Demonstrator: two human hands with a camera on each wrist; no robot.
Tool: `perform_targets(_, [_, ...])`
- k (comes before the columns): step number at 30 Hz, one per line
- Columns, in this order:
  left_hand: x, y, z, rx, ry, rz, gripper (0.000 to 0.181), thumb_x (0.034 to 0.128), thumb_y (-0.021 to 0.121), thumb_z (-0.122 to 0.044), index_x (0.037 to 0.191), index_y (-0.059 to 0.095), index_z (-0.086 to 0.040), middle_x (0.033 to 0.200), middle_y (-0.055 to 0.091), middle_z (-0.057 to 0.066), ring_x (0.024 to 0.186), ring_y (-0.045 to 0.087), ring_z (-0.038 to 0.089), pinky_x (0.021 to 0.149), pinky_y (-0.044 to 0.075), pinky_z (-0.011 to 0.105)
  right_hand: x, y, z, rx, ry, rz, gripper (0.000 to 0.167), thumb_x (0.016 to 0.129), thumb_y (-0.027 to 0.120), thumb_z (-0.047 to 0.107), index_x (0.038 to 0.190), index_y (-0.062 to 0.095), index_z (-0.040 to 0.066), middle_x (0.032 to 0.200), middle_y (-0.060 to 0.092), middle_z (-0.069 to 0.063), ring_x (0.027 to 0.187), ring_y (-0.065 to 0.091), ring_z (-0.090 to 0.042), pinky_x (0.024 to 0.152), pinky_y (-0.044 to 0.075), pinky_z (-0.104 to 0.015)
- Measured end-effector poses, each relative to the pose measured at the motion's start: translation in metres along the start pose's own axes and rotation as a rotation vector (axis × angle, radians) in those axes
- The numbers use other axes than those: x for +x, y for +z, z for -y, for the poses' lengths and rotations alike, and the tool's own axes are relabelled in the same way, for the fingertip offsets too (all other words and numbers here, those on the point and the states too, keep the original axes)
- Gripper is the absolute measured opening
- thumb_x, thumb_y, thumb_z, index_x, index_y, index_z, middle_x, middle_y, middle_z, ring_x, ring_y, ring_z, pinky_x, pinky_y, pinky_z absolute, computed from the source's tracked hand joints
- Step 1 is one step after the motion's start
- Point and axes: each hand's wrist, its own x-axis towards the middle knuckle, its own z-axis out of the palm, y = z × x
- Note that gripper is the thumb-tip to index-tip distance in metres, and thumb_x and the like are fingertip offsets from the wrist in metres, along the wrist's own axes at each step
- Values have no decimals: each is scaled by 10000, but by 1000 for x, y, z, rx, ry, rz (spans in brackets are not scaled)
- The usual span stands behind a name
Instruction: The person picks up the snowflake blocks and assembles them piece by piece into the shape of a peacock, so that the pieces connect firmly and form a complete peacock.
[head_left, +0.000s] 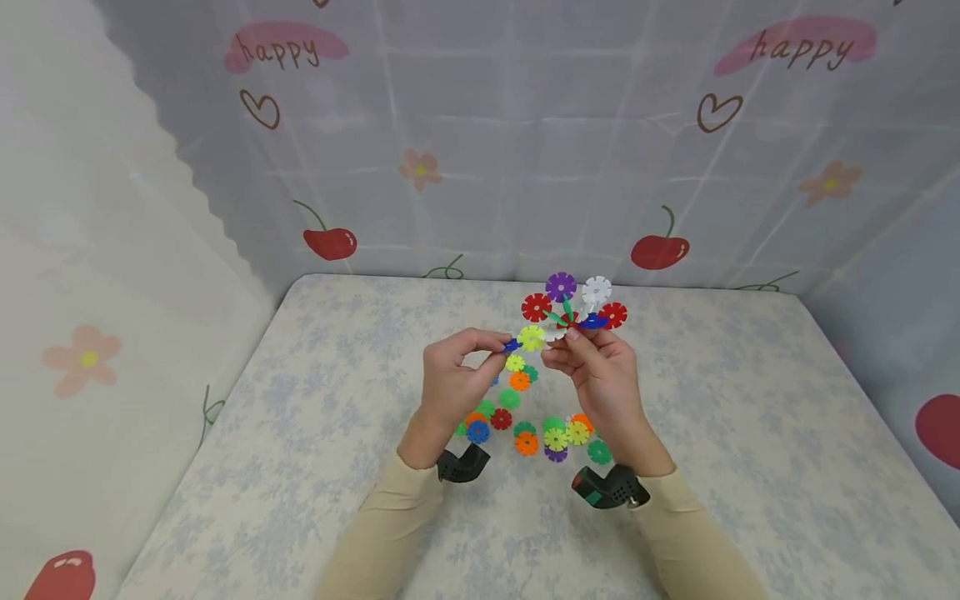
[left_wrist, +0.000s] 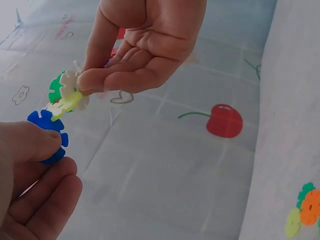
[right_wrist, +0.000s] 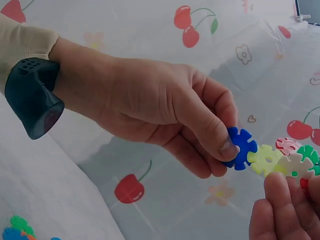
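My left hand (head_left: 457, 379) pinches a blue notched plastic disc (right_wrist: 242, 148) between thumb and fingers. My right hand (head_left: 611, 383) grips a cluster of interlocked notched discs above the table. In it are a purple disc (head_left: 561, 287), a white disc (head_left: 597, 290), red discs (head_left: 536, 307), green ones seen edge-on and another blue piece (head_left: 592, 321). A yellow disc (right_wrist: 266, 159) sticks out from the cluster toward the left hand, beside a white one (right_wrist: 296, 166). The blue disc's edge meets the yellow disc's edge; whether their notches interlock I cannot tell.
Loose discs lie on the patterned tabletop (head_left: 300, 467) below the hands, among them an orange disc (head_left: 527, 443), a blue disc (head_left: 477, 432) and a green disc (head_left: 600, 452). A printed curtain (head_left: 510, 167) hangs behind the table. Each wrist wears a dark camera mount (head_left: 611, 487).
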Motion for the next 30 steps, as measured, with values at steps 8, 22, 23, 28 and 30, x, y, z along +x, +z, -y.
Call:
perform_targets(8, [3, 0, 0, 194, 174, 32, 118, 766, 784, 150, 804, 742, 46, 841, 780, 174, 792, 774, 282, 746, 632, 335, -1, -4, 1, -269, 6, -4, 185, 1060, 547, 152, 997, 680, 41, 872, 774, 38, 821, 777, -91, 831, 622, -273])
perform_targets(22, [0, 1, 2, 228, 126, -36, 80, 810, 761, 109, 812, 722, 39, 886, 778, 187, 833, 774, 290, 778, 634, 367, -1, -3, -3, -395, 2, 18, 348, 1060, 553, 187, 1141, 603, -148, 896, 781, 86, 848, 777, -80, 860, 611, -263])
perform_targets(23, [1, -1, 2, 223, 108, -24, 77, 815, 759, 98, 853, 725, 41, 909, 776, 185, 847, 770, 290, 789, 635, 373, 0, -4, -3, -395, 3, 21, 342, 1062, 551, 186, 1137, 601, -143, 896, 780, 89, 851, 776, -79, 862, 610, -261])
perform_targets(28, [1, -11, 10, 278, -166, 108, 303, 851, 768, -6, 1147, 703, 7, 1085, 743, 171, 932, 717, 302, 858, 621, 417, 4, -8, -6, -350, 20, 21, 287, 1073, 528, 212, 1101, 611, -61, 911, 775, 60, 860, 774, -84, 871, 611, -270])
perform_targets(30, [1, -14, 17, 344, -393, 252, 371, 874, 778, -84, 1229, 683, -31, 1147, 725, 164, 964, 685, 302, 867, 605, 427, 6, -10, -6, -308, 21, 15, 246, 1077, 517, 213, 1071, 626, -8, 910, 770, 52, 851, 773, -86, 867, 613, -270])
